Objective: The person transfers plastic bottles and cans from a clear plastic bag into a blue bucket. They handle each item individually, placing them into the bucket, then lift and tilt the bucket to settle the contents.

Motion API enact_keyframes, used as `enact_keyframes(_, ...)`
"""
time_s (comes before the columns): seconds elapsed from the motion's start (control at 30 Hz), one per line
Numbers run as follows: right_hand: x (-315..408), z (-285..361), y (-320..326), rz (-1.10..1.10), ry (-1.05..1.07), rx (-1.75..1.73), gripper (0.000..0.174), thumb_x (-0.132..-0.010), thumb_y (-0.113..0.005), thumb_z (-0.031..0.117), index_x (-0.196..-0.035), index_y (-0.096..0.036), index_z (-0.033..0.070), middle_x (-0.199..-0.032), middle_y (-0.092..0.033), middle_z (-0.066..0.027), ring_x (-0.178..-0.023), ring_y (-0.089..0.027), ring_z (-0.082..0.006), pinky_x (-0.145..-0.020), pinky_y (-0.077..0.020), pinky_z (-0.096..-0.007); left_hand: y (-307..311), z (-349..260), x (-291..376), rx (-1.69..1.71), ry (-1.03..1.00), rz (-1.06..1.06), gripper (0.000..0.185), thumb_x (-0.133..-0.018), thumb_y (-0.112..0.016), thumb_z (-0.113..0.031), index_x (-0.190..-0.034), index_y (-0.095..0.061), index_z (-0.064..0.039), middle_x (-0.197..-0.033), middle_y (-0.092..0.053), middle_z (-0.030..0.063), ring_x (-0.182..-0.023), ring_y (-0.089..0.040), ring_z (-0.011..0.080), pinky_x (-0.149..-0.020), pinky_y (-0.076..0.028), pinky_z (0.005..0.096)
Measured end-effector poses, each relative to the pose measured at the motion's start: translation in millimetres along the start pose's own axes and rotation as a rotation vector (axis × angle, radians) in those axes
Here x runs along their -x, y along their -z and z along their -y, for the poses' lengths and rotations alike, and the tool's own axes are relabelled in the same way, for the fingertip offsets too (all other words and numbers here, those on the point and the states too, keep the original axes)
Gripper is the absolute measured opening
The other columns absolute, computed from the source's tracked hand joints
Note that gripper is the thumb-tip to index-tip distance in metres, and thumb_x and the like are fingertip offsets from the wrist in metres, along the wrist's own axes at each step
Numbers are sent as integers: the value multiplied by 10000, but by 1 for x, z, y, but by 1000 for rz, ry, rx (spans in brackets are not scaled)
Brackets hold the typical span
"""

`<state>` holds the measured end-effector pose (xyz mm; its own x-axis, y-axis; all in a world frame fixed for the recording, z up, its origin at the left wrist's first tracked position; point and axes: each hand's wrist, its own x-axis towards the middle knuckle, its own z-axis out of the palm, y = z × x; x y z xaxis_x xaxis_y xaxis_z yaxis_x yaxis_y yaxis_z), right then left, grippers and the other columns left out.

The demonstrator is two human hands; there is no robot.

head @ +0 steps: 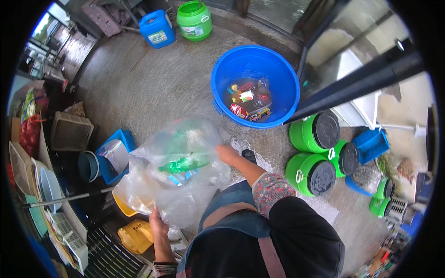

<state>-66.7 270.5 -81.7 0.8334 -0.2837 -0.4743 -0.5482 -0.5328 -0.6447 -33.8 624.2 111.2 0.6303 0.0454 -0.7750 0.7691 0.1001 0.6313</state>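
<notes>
A large clear plastic bag (194, 142) hangs before me between both hands. Inside it lie a green plastic bottle (182, 165) and some blue and white pieces. My left hand (159, 222) grips the bag's near left edge. My right hand (227, 154) holds its right side, with the fingers partly hidden by the film. Beyond the bag, a big round blue tub (255, 120) stands on the wet floor, holding murky liquid with bottles, cans and wrappers in it.
Green barrels with black lids (311, 173) stand at the right. A blue jerrycan (157, 29) and an open green barrel (194, 22) are at the back. On the left are a blue crate (127, 139), a grey bucket (87, 166), a grey-brown crate (71, 132) and yellow containers (137, 236).
</notes>
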Motion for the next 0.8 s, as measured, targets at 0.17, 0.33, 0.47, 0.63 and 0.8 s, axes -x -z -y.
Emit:
enact_keyframes(0.17,28,41,-13,-191,-180,-262,276,-822,-399,110,-1068,-518,72,-919,-592,-212,-775,-609,-338,-700,-474,-419,14,-34,-38,53,-10,152,330,-825,-535,-369,-997,-550,-89,-838,-586,-9,-689,-551,138,-476,-388,266)
enact_keyframes(0.33,1,109,41,-294,-330,-799,286,-829,-391,86,-1097,-490,78,-888,-600,-158,-587,-618,-270,-507,-497,-393,-29,-119,-36,308,-160,255,322,-859,-471,-375,-970,-551,-84,-788,-571,16,-650,-534,145,-488,-405,269)
enact_keyframes(0.47,-6,181,73,-356,-329,-967,218,-837,-400,92,-1037,-483,71,-808,-564,-135,-542,-564,-253,-435,-468,-374,-2,-190,-77,345,-280,406,342,-869,-447,-397,-907,-554,-75,-720,-569,23,-582,-527,134,-478,-413,246)
enact_keyframes(0.63,-25,215,116,-277,-240,-1182,126,-843,-421,103,-956,-470,83,-738,-505,-97,-533,-491,-210,-413,-430,-341,-25,-271,-87,367,-339,586,336,-875,-449,-393,-758,-544,-92,-630,-545,9,-523,-507,124,-445,-394,240)
enact_keyframes(0.8,-40,253,155,-215,-131,-1239,105,-850,-434,112,-949,-467,97,-714,-509,-60,-533,-472,-164,-449,-418,-313,-52,-331,-79,373,-469,511,330,-874,-458,-376,-699,-530,-107,-590,-517,-8,-486,-485,121,-427,-374,244)
